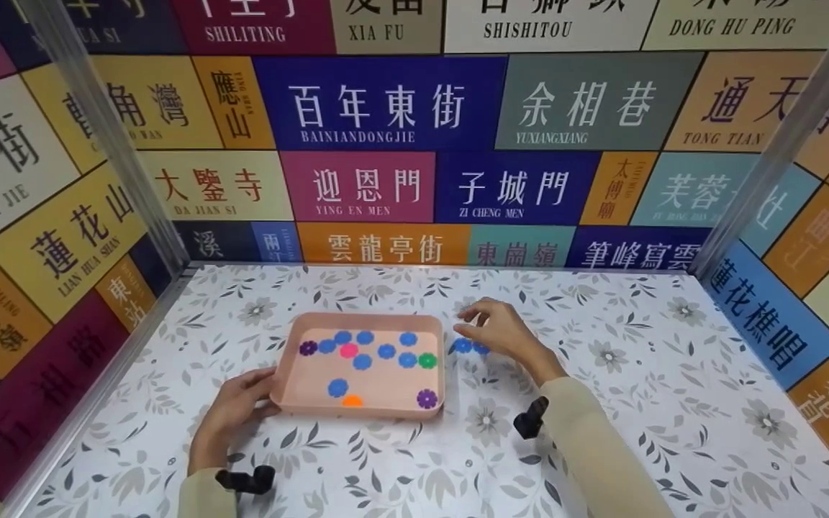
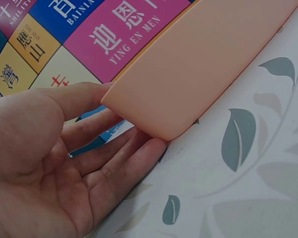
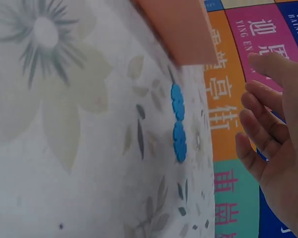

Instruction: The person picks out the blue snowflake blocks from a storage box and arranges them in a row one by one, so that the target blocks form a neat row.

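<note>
A shallow pink tray (image 1: 357, 410) stands on the table, holding several small flower-edged plastic discs, mostly blue, with purple, pink, green and orange ones among them. At its left end, my left hand (image 1: 238, 403) holds the tray's side; in the left wrist view thumb and fingertips meet the tray corner (image 2: 154, 109). My right hand (image 1: 504, 331) is raised just beyond the tray's right end, fingers loosely bent and nothing between them. Below it, two blue discs (image 3: 179, 121) lie side by side on the table, partly hidden by the hand in the head view.
The table (image 1: 565, 467) wears a white leaf-and-flower covering. Behind it rises a wall (image 1: 378, 101) of coloured panels with Chinese lettering, with clear upright corner strips at left and right. A black wrist mount (image 1: 529, 417) sits on the right sleeve.
</note>
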Available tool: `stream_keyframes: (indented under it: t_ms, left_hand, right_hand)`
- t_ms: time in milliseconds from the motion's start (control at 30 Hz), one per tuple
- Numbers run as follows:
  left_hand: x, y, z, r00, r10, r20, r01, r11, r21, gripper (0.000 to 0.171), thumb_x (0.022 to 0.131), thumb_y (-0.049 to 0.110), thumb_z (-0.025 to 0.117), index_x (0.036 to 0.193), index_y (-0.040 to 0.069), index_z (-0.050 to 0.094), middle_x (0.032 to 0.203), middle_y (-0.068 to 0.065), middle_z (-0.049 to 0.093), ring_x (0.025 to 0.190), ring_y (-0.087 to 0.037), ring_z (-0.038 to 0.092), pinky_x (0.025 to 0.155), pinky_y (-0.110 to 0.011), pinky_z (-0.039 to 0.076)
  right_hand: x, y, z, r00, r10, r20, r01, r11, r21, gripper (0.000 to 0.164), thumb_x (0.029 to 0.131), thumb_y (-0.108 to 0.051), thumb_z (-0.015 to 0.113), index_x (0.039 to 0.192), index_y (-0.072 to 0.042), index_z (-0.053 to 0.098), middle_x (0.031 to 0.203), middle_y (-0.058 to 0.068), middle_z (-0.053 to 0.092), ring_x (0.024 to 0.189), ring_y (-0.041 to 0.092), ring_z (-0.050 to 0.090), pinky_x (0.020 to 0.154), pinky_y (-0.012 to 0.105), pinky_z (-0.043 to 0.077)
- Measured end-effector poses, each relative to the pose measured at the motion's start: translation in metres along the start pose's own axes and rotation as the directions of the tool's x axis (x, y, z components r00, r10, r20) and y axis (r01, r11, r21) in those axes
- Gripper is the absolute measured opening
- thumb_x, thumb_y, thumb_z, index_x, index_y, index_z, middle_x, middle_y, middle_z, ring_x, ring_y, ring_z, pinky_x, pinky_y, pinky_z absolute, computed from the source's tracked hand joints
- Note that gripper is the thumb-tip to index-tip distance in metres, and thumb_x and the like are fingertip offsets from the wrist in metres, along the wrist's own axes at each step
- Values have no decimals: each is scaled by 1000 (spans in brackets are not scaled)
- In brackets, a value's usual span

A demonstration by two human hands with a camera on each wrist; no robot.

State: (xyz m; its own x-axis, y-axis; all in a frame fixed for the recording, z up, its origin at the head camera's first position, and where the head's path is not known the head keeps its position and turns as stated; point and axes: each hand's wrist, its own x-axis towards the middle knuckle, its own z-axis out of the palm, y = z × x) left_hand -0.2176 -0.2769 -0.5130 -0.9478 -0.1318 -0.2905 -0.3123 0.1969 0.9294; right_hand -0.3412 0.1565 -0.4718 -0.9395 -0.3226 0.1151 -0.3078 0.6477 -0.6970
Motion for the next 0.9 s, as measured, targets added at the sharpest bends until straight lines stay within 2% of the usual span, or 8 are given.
stream_keyframes:
  t_ms: [233, 500, 800, 900]
  left_hand:
    - [-1, 0, 0, 1000, 1, 11, -1, 1000, 21, 53, 101, 26, 59, 145, -1, 48, 141, -26, 56, 111, -21, 66, 88, -32, 60]
    - [1, 0, -1, 1000, -13, 14, 12, 1000, 17, 52, 101, 26, 59, 146, 1, 48, 142, -24, 56, 110, -20, 66, 88, -30, 60]
    - [0, 1, 0, 1000, 18, 12, -18, 1000, 20, 52, 102, 22, 57, 146, -3, 46, 138, -27, 57, 102, -18, 66, 83, -28, 60]
    - [0, 1, 0, 1000, 24, 7, -24, 1000, 18, 51, 102, 21, 57, 146, -3, 47, 138, -27, 58, 101, -17, 66, 83, -28, 60]
  right_hand:
    - [6, -32, 5, 998, -63, 4, 63, 997, 42, 25, 91, -34, 73, 109, -17, 75, 103, 3, 70, 91, 18, 62, 75, 32, 54]
    - [10, -63, 23, 976, -217, 35, 213, 973, 89, 27, 91, -28, 74, 112, -11, 75, 101, 5, 71, 89, 17, 63, 77, 34, 54]
    - [9, -89, 60, 953, -283, 104, 276, 958, 84, 31, 92, -36, 73, 116, -17, 73, 103, 0, 69, 89, 11, 61, 75, 26, 53]
    - [6, -95, 71, 956, -273, 112, 259, 958, 123, 33, 91, -40, 73, 118, -21, 73, 106, -1, 69, 92, 11, 61, 75, 26, 53]
